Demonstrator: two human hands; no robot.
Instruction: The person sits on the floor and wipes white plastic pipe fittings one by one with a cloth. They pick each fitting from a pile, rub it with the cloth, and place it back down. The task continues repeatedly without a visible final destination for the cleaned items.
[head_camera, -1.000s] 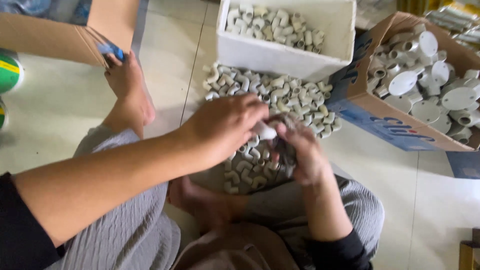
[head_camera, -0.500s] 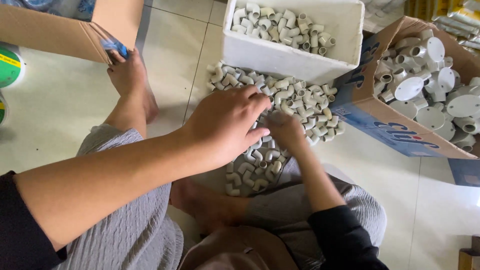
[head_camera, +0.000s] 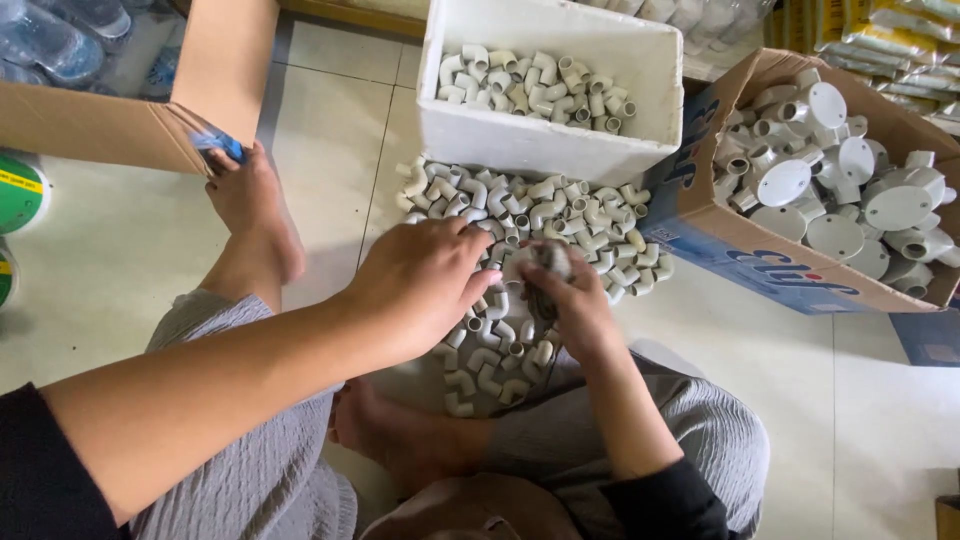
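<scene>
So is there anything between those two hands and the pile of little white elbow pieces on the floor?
Nothing visible. The left hand lies directly on the pile of elbow fittings, and the right hand rests at the pile's edge, fingers closed around something small that cannot be made out.

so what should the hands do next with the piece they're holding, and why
Probably drop the held elbow fitting into the white foam box. Both the left hand and right hand pinch it above the floor pile, and the box already holds similar elbows.
</scene>
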